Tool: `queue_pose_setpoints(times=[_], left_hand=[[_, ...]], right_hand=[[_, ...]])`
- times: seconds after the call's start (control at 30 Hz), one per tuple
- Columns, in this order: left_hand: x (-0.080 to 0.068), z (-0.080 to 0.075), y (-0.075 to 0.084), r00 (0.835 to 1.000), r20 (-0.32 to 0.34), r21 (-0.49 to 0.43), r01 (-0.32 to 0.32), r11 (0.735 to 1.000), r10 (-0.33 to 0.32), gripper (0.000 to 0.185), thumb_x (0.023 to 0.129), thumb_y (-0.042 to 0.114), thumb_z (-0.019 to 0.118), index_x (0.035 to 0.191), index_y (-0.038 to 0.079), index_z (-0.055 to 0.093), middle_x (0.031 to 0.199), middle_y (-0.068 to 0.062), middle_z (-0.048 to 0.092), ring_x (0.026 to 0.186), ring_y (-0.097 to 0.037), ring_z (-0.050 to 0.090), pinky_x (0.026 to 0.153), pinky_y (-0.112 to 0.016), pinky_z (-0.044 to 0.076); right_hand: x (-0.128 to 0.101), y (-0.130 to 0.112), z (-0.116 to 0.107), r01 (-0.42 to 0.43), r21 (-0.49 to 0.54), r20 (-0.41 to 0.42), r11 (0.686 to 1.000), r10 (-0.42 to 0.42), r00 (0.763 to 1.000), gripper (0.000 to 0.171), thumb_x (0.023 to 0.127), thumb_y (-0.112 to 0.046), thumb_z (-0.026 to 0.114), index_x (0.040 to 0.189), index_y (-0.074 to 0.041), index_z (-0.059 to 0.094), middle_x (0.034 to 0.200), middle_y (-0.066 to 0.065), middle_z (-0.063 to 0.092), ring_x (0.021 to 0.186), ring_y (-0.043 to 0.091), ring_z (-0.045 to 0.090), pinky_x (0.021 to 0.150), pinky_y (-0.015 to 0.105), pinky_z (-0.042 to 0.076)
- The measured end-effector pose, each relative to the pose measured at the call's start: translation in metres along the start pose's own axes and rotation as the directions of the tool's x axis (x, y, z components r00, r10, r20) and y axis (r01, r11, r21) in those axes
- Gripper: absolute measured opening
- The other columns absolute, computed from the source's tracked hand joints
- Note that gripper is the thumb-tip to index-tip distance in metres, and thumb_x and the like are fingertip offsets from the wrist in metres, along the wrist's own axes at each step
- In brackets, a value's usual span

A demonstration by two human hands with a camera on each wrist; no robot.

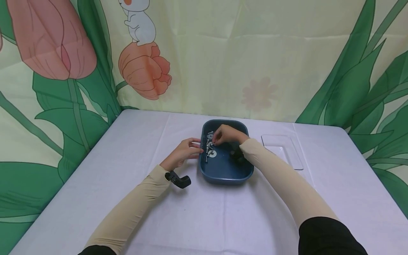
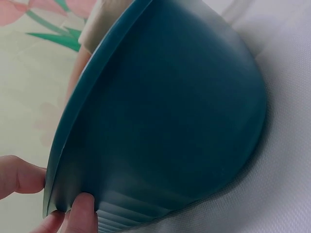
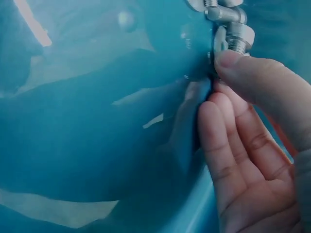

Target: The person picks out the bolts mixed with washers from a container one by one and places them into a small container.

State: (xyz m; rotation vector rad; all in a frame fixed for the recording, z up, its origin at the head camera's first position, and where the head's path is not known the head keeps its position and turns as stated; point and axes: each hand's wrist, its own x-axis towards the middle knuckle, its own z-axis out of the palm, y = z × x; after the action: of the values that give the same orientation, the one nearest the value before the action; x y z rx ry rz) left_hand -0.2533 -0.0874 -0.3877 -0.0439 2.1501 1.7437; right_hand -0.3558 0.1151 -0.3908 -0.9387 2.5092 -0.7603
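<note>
Pinching a bolt [image 3: 240, 35] at the left edge of the blue tray [image 1: 223, 174], your right hand [image 1: 228, 134]; your left hand [image 1: 185, 150] grips that rim (washer [image 1: 212, 153] nearby).

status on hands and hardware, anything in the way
Left hand holding blue tray's rim. Right hand at metal hardware inside, grip unclear. Nothing visibly blocking.

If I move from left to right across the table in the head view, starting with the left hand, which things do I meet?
Left hand → metal bolts and washers in the blue tray → right hand → shallow rectangular tray.
</note>
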Motion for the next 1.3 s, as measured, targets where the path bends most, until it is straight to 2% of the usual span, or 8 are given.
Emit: queue_pose_setpoints(times=[0.13,0.4,0.57,0.77,1.0,1.3], left_hand=[[-0.003,0.000,0.003,1.000,0.013,-0.009,-0.011,1.000,0.011,0.051,0.087,0.000,0.062,0.134,0.002,0.044,0.124,-0.020,0.049,0.098,-0.020,0.059,0.089,-0.037,0.055],[0.001,0.000,0.001,1.000,0.001,-0.001,-0.001,1.000,0.001,0.051,0.087,0.000,0.062,0.134,0.003,0.045,0.126,-0.020,0.049,0.101,-0.021,0.059,0.090,-0.037,0.055],[0.000,0.001,0.003,1.000,-0.006,-0.010,0.006,1.000,-0.006,0.051,0.086,0.000,0.062,0.134,0.004,0.045,0.125,-0.019,0.049,0.102,-0.022,0.058,0.091,-0.038,0.054],[0.000,0.001,0.002,1.000,-0.016,-0.009,0.008,1.000,-0.008,0.051,0.086,0.000,0.063,0.133,0.004,0.046,0.123,-0.018,0.050,0.101,-0.022,0.059,0.088,-0.036,0.056],[0.001,0.001,0.000,1.000,-0.022,-0.005,0.011,1.000,-0.011,0.050,0.086,0.001,0.063,0.133,0.005,0.046,0.122,-0.017,0.050,0.102,-0.023,0.059,0.088,-0.036,0.056],[0.001,0.002,-0.001,0.999,-0.033,-0.010,0.017,1.000,-0.018,0.051,0.085,0.001,0.065,0.132,0.006,0.047,0.122,-0.017,0.051,0.102,-0.023,0.060,0.087,-0.036,0.056]], right_hand=[[-0.001,0.000,-0.002,0.004,0.010,0.012,1.000,-0.004,1.000,0.009,0.081,-0.007,0.071,0.090,-0.004,0.074,0.088,0.010,0.072,0.076,0.013,0.063,0.083,0.031,0.057],[0.000,0.004,-0.005,0.058,0.050,0.037,0.997,-0.059,0.998,0.010,0.082,-0.006,0.069,0.090,-0.002,0.073,0.087,0.009,0.072,0.074,0.011,0.062,0.080,0.028,0.057],[-0.002,0.008,-0.010,0.072,0.081,-0.014,0.994,-0.071,0.997,0.013,0.082,-0.007,0.069,0.094,-0.003,0.073,0.091,0.010,0.072,0.079,0.012,0.064,0.081,0.029,0.057],[-0.010,0.011,-0.016,0.077,0.185,-0.076,0.980,-0.064,0.995,0.017,0.083,-0.005,0.068,0.097,0.002,0.071,0.093,0.015,0.072,0.078,0.013,0.066,0.080,0.033,0.057],[-0.016,0.011,-0.018,0.073,0.231,-0.124,0.970,-0.045,0.991,0.020,0.083,-0.008,0.070,0.100,0.003,0.070,0.094,0.014,0.072,0.077,0.010,0.066,0.079,0.030,0.057],[-0.023,0.004,-0.016,0.054,0.297,-0.178,0.953,-0.001,0.984,0.025,0.084,-0.013,0.070,0.103,0.004,0.069,0.096,0.015,0.072,0.081,0.023,0.067,0.086,0.036,0.056]])
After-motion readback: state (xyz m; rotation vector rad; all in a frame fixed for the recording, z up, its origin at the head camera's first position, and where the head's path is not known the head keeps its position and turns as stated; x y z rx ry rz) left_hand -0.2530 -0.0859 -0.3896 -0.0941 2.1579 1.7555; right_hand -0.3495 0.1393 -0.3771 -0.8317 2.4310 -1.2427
